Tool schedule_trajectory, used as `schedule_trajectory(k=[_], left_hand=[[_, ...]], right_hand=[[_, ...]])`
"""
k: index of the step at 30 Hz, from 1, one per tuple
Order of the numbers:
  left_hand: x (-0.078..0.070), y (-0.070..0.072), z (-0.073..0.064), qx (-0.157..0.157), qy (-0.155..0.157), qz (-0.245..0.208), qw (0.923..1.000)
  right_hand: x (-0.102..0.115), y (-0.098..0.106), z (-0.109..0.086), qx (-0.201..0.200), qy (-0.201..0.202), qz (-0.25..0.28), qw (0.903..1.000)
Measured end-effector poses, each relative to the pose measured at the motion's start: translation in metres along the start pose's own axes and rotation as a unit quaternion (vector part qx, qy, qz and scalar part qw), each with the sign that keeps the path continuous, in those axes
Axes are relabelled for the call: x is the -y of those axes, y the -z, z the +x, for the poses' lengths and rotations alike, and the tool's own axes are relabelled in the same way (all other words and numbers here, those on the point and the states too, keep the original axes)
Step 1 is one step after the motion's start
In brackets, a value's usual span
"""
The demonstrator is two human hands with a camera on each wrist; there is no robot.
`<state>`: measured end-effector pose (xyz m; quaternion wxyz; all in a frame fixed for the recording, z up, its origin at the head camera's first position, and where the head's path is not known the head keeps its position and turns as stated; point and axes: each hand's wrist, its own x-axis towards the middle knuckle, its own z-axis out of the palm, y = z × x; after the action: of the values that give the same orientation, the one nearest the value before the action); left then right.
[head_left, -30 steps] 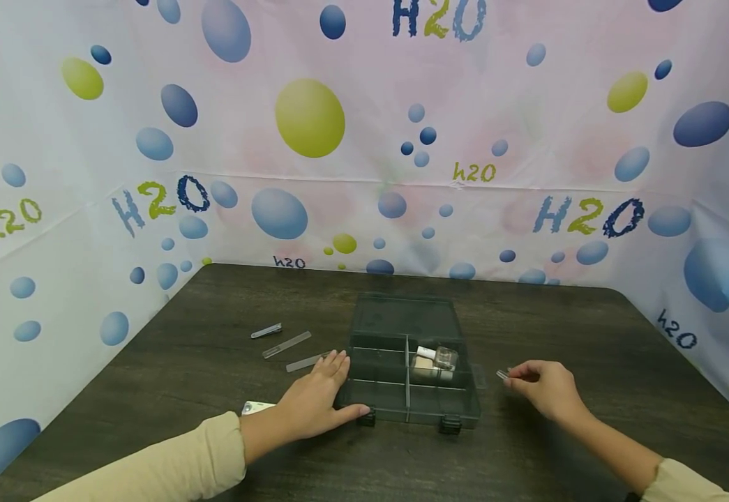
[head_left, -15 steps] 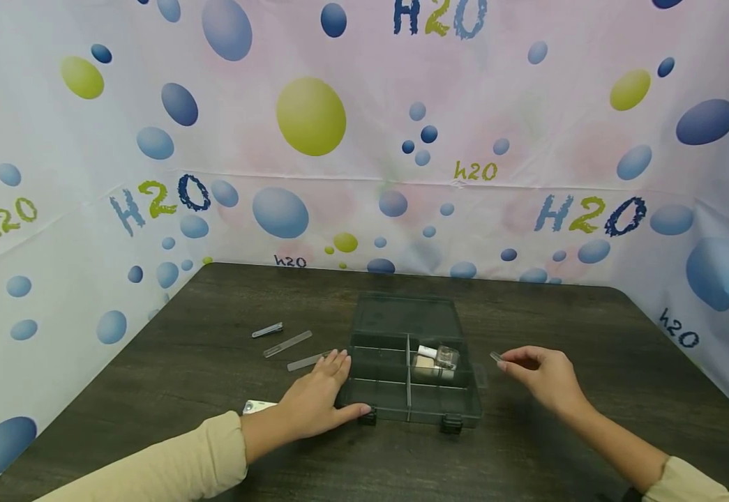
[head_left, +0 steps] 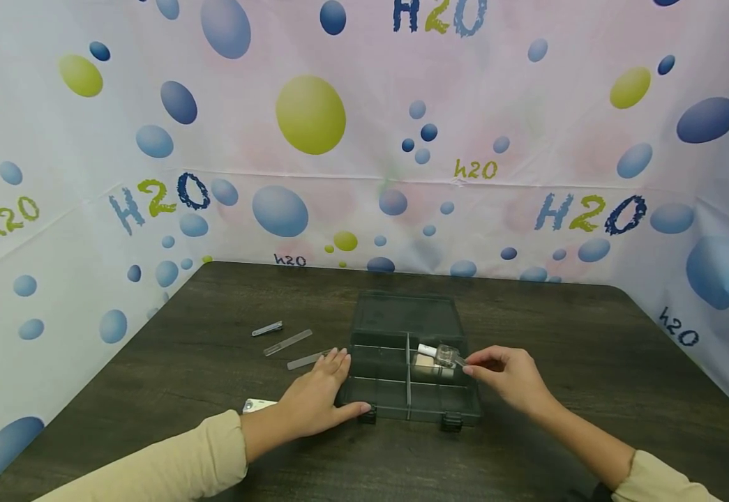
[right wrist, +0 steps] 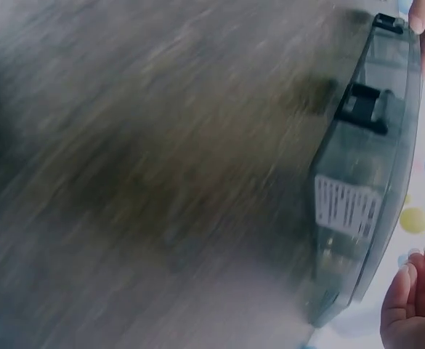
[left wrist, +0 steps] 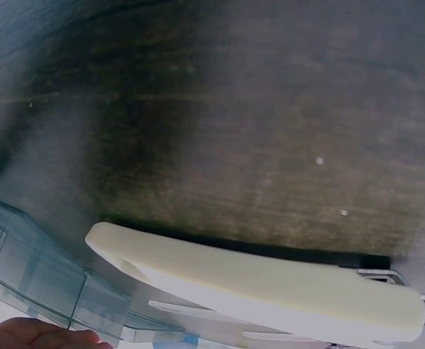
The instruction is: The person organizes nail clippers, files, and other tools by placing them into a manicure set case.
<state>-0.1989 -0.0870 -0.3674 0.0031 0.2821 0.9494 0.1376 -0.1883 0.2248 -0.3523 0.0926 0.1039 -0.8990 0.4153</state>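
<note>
A dark translucent divided box (head_left: 404, 315) stands with its lid open at the back. My left hand (head_left: 314, 401) rests with extended fingers along its left side, thumb at the front latch (head_left: 367, 416). In the head view my right hand (head_left: 508, 376) pinches a small clear piece (head_left: 461, 361) at the box's right edge, by the back-right compartment. That compartment holds a clear bottle with a white cap (head_left: 446, 355) and a beige item (head_left: 424, 363). The right wrist view shows the box's labelled side (right wrist: 346, 206) and my curled right fingers (right wrist: 401, 294); the piece is unclear there.
Left of the box lie a nail clipper (head_left: 266, 329) and two clear flat strips, one farther back (head_left: 287, 342) and one partly behind my left fingers (head_left: 304, 362). A cream-coloured item with a metal end (left wrist: 270, 280) lies near my left wrist. A printed curtain (head_left: 364, 139) backs the table.
My right hand has lifted and moved left with the small clear piece, from the table right of the box to its right edge. My left hand has stayed put.
</note>
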Motion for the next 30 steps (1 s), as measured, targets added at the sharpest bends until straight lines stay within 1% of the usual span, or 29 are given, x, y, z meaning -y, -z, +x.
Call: schedule_trajectory(k=[5,11,14,17,21,30], left_hand=[[0.000,0.000,0.000,0.001,-0.001,0.001,1.0000],[0.000,-0.001,0.000,-0.004,-0.005,-0.001,1.0000],[0.000,-0.001,0.000,-0.007,-0.006,-0.002,1.0000],[0.000,-0.001,-0.001,-0.006,-0.005,-0.003,1.0000],[0.000,-0.001,0.000,-0.005,-0.001,-0.003,1.0000],[0.002,-0.001,0.001,-0.008,-0.004,0.001,1.0000]], right_hand=[[0.007,-0.010,0.003,0.030,0.015,0.019,0.9992],[0.009,-0.023,0.007,0.092,0.051,0.030,0.9941],[0.010,-0.028,0.008,0.126,0.075,0.022,0.9889],[0.011,-0.033,0.010,0.150,0.098,-0.009,0.9838],[0.013,-0.038,0.013,0.162,0.114,-0.048,0.9790],[0.019,-0.043,0.014,0.173,0.127,-0.080,0.9734]])
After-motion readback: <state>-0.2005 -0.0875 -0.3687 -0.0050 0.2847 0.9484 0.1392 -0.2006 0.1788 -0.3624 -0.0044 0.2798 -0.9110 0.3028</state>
